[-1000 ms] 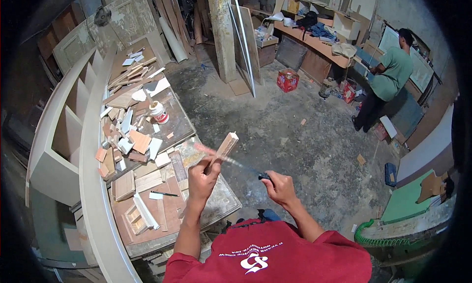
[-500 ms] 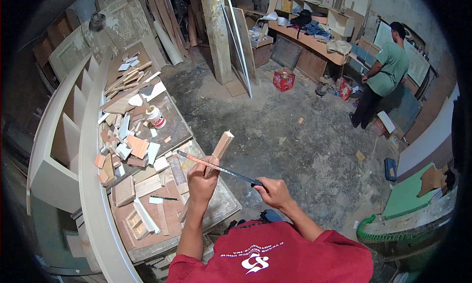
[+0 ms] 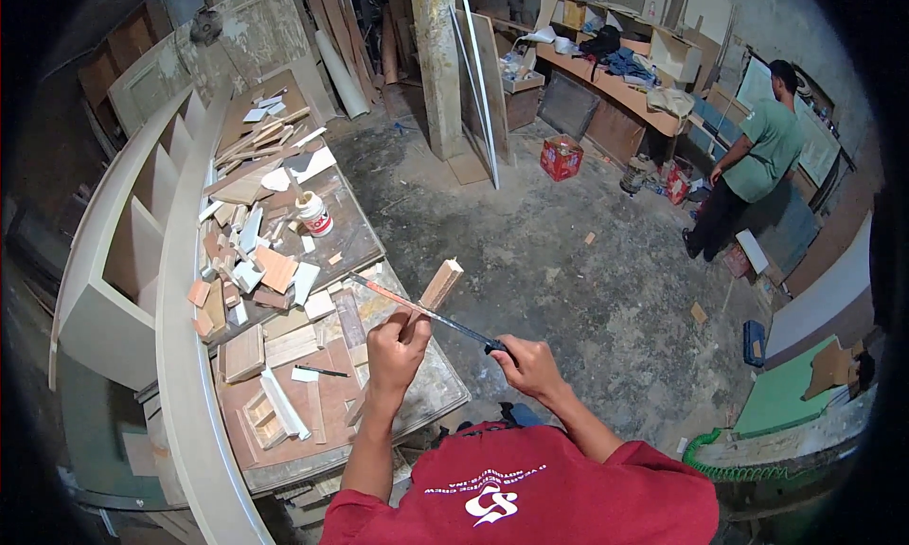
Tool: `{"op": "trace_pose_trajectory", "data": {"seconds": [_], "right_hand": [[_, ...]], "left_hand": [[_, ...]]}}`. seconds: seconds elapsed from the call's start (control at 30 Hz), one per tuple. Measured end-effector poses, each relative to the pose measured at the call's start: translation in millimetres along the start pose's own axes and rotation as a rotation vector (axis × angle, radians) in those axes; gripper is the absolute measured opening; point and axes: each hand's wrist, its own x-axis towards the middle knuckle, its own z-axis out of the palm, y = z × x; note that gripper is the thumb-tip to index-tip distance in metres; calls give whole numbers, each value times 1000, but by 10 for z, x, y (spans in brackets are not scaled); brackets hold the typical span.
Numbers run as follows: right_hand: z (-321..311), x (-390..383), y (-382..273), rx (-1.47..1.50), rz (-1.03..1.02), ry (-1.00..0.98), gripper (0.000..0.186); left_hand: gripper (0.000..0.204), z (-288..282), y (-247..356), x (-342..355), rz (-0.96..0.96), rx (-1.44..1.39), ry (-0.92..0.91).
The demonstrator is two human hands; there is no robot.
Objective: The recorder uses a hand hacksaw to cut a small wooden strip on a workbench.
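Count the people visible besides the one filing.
1: a person in a green shirt stands at the far right, beside the cluttered wooden bench. Others may be hidden behind the wooden post.

- Wood strip (image 3: 437, 287) – bare, pale timber with a matt face.
- File (image 3: 417, 308) – thin dark metal blade, dull, with a black handle end.
- Workbench (image 3: 431, 393) – worn, stained top, rough and matt.
- Wood offcuts (image 3: 265, 261) – raw, unfinished.
- Glue bottle (image 3: 313, 214) – white plastic, slightly glossy.
- Floor (image 3: 568, 261) – rough grey concrete, dusty.
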Motion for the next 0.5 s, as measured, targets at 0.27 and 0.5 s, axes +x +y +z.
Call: {"op": "trace_pose_trajectory", "data": {"seconds": [0.27,0.5], "right_hand": [[4,63,-33,-54,-37,0,21],[105,39,89,-107,-37,143,21]], "left_hand": [[18,-57,-12,-16,73,78,69],[16,-38,-43,-36,144,193,65]]}}
